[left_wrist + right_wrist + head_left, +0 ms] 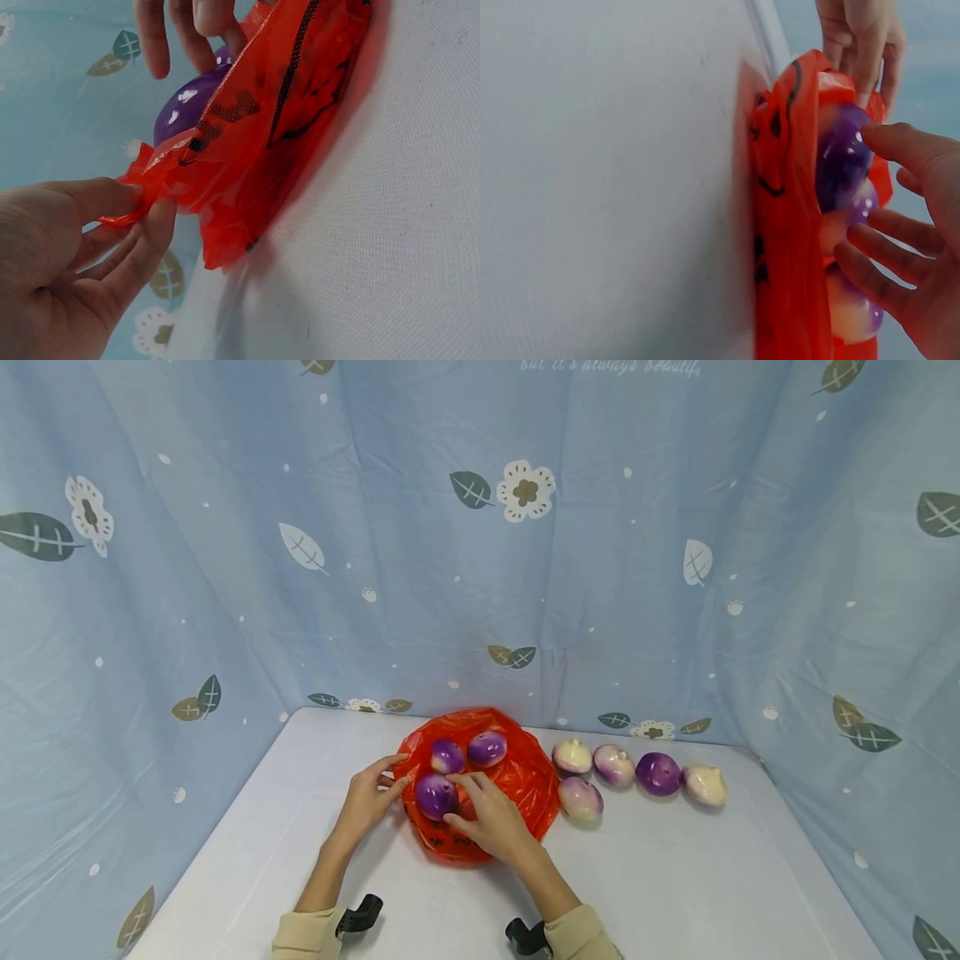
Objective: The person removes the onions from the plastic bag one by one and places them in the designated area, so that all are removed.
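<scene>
A red plastic bag [525, 785] lies spread on the table with three purple-and-white onions on it: a front onion [437, 797], one behind it [447, 757] and one to the right [487, 748]. My left hand [367, 797] pinches the bag's left edge between thumb and fingers, clearest in the left wrist view, where the bag [247, 150] partly hides a purple onion [180, 109]. Over the front onion is my right hand [491, 818], fingers spread and fairly straight. In the right wrist view its thumb tip is right at that onion [844, 165].
Right of the bag stand a pale onion [572, 756], a pinkish onion [614, 765], a dark purple onion [658, 774] and a whitish onion [705, 785] in a row. Another pinkish onion [581, 799] sits beside the bag's edge. A patterned blue curtain [420, 610] surrounds the white table [660, 877].
</scene>
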Demonstrator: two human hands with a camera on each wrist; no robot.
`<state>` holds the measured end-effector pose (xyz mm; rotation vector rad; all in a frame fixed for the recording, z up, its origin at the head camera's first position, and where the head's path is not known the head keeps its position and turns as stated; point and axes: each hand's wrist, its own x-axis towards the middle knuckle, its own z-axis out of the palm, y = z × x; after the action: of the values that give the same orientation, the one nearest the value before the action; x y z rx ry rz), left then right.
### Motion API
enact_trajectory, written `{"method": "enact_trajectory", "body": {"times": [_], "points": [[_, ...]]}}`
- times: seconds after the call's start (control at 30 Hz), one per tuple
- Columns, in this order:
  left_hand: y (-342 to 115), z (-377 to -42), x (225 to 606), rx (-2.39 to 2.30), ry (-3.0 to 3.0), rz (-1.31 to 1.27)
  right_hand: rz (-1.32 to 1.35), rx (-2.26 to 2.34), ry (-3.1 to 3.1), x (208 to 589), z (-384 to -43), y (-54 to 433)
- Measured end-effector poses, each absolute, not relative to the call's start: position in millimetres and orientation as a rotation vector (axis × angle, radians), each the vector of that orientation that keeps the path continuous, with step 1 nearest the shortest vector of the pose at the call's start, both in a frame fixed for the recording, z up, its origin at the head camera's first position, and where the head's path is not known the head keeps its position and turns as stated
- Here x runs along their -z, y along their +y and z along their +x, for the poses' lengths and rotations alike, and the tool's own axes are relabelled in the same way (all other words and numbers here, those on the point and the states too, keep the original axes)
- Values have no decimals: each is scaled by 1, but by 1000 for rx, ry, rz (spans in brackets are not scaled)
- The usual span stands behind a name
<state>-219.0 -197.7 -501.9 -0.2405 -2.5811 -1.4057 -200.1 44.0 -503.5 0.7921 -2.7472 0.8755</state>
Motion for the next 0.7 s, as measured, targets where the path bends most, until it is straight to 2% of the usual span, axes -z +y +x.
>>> {"method": "enact_trajectory", "body": {"times": [0.7], "points": [[-197, -221, 505, 1394, -2583, -259, 802, -801, -2814, 509, -207, 29]]}}
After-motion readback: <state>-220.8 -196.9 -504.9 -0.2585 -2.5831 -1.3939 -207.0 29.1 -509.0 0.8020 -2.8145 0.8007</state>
